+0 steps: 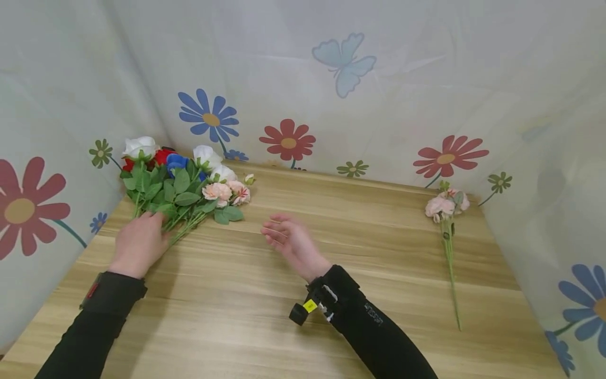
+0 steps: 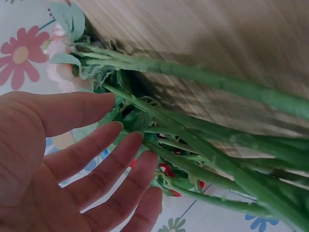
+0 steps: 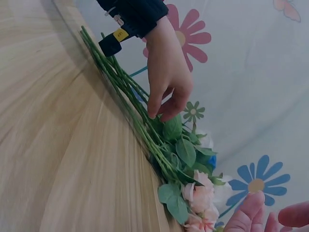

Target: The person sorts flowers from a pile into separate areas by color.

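Lying far left on bench [image 1: 227,310]: white, red, blue, pink flower bunch [image 1: 182,187], stems [image 1: 189,227] toward near side; left hand [image 1: 140,243] at stems, grip apart, contact unclear; right hand [image 1: 298,245] right of bunch, grip relaxed, apart; pink flower spray [image 1: 445,205] well off, far right

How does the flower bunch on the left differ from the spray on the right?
The bunch mixes white, red, blue and pale pink blooms; the spray shows only pale pink ones. The bunch is broad and leafy, the spray narrow and sparse. The left hand is at the bunch; no hand is near the spray. Both lie on the wooden table, blooms towards the back.
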The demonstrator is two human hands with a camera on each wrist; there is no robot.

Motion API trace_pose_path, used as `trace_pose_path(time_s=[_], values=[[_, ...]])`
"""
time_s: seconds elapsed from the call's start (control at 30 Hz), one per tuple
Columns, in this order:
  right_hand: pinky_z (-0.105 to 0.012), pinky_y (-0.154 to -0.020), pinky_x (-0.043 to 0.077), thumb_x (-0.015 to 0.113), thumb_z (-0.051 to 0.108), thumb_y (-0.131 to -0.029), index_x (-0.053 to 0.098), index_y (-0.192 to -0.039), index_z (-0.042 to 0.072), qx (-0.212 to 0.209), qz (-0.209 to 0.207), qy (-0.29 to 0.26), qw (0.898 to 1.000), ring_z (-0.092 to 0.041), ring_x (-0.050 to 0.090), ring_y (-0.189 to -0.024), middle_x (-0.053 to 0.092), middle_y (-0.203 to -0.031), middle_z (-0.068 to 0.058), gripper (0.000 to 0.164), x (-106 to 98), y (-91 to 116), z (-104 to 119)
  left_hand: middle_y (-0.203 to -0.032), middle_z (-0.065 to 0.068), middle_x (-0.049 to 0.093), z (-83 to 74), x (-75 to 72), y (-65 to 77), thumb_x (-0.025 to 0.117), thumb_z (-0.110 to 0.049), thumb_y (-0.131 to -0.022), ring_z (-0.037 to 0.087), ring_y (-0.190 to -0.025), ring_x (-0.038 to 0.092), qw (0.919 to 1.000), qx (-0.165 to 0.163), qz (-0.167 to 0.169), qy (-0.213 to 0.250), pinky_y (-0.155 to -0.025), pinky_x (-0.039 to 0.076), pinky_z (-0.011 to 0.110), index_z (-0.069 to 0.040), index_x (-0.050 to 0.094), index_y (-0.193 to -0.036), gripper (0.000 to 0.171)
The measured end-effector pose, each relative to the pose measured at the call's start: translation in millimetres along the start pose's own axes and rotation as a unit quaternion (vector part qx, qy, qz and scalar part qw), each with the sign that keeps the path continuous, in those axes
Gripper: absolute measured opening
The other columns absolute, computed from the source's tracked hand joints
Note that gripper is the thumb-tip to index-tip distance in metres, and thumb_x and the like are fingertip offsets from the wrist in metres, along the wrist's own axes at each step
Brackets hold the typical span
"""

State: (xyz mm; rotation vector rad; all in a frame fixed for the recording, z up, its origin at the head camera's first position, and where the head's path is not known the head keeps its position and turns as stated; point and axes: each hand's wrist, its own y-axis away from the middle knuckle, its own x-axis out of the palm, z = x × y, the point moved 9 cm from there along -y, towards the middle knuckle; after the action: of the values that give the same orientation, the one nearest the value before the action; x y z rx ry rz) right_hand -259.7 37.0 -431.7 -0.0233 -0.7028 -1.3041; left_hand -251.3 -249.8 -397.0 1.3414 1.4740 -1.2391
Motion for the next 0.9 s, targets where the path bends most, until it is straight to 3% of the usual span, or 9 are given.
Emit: trace_pose_path(time_s=[0.2, 0.53, 0.73, 0.9], values=[[-0.020, -0.085, 0.053, 0.039, -0.001, -0.098, 0.045, -0.137, -0.001, 0.011, 0.016, 0.008, 1.000, -0.014, 0.063, -0.096, 0.061, -0.112, -0.007, 0.039, 15, -5, -10, -0.102, 0.034, 0.062, 12.8, 2.5, -0.9, 0.069, -0.006, -0.085, 0.050, -0.075, 0.063, 0.9994, -0.027, 0.016, 0.013, -0.057, 0.051, 0.056, 0.011, 0.061, -0.111, 0.032], [-0.020, -0.083, 0.053, 0.040, 0.002, -0.099, 0.041, -0.143, -0.005, 0.031, 0.045, 0.023, 0.998, -0.013, 0.061, -0.095, 0.061, -0.111, -0.007, 0.044, 30, -5, -27, -0.092, 0.036, 0.064, 34.3, 11.4, -1.6, 0.060, -0.008, -0.089, 0.048, -0.068, 0.062, 0.9944, -0.063, 0.081, 0.022, -0.048, 0.047, 0.049, 0.012, 0.061, -0.104, 0.025], [-0.019, -0.083, 0.053, 0.040, 0.003, -0.099, 0.039, -0.146, -0.005, 0.041, 0.045, 0.030, 0.998, -0.014, 0.061, -0.096, 0.059, -0.124, -0.013, 0.047, 30, -3, -33, -0.080, 0.033, 0.063, 36.1, 10.7, -4.7, 0.056, -0.008, -0.091, 0.045, -0.062, 0.061, 0.9947, -0.065, 0.077, 0.018, -0.046, 0.045, 0.049, 0.006, 0.061, -0.084, 0.016], [-0.020, -0.082, 0.053, 0.041, 0.002, -0.099, 0.043, -0.143, -0.004, 0.046, 0.041, 0.033, 0.998, -0.014, 0.062, -0.095, 0.061, -0.118, -0.011, 0.044, 30, -4, -37, -0.074, 0.031, 0.062, 36.4, 10.4, -7.0, 0.055, -0.009, -0.093, 0.044, -0.060, 0.060, 0.9951, -0.064, 0.073, 0.017, -0.046, 0.044, 0.049, 0.000, 0.055, -0.072, 0.023]])
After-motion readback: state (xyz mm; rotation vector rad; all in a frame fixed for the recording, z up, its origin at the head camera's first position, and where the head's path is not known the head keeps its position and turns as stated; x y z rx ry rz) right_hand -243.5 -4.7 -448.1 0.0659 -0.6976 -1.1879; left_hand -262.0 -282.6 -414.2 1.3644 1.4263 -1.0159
